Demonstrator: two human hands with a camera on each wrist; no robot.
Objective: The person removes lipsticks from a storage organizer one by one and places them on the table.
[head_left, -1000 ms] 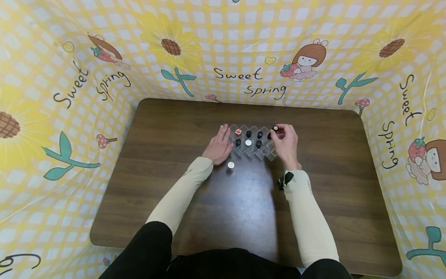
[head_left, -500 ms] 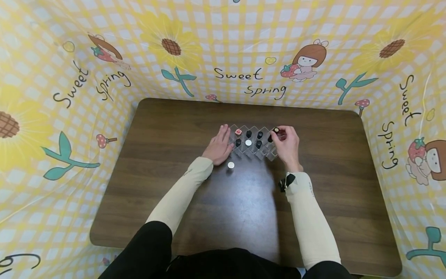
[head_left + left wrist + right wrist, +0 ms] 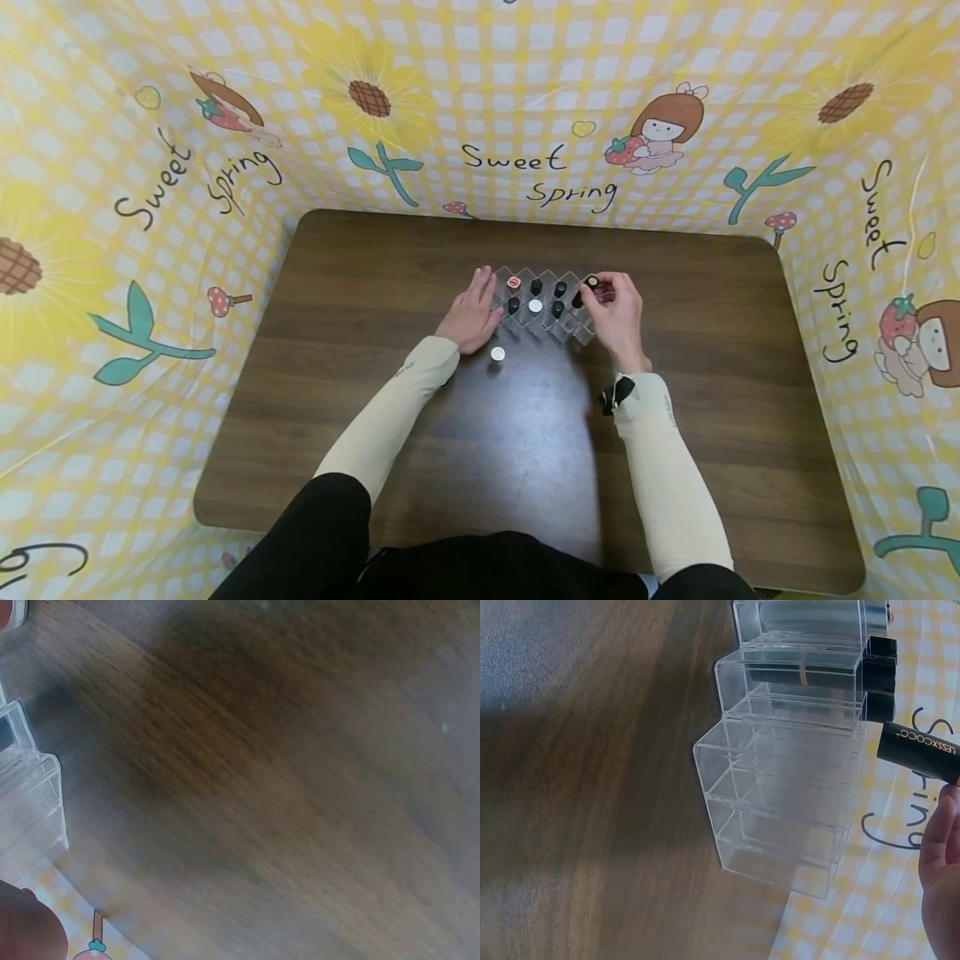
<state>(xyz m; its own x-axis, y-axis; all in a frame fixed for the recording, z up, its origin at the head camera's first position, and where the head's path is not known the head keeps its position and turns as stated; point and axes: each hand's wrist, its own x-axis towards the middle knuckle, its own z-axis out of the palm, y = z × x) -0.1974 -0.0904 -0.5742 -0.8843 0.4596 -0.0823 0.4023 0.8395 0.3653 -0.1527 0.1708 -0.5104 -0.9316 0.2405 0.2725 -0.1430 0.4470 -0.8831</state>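
Note:
My right hand [image 3: 617,315] pinches a black lipstick tube [image 3: 919,750] at the right end of a clear lipstick organizer [image 3: 567,330]. In the right wrist view the tube is outside the compartments, above their openings, with gold lettering on its side. Fairly straight fingers of my left hand [image 3: 471,315] rest against the organizer's left end. Several black-capped lipsticks [image 3: 557,310], one white-topped lipstick [image 3: 535,306] and one red-topped lipstick [image 3: 513,283] stand in the compartments. Another white-topped tube [image 3: 497,356] stands on the table in front of the organizer.
The brown wooden table [image 3: 337,417] has rounded corners. A yellow checked cloth [image 3: 480,100] with printed sunflowers surrounds its back and sides. In the right wrist view, the compartments [image 3: 780,817] nearest my right hand hold nothing visible.
My right hand has shifted slightly toward my body, and the lipstick tube in it has moved a little and changed its tilt. My left hand has stayed in place.

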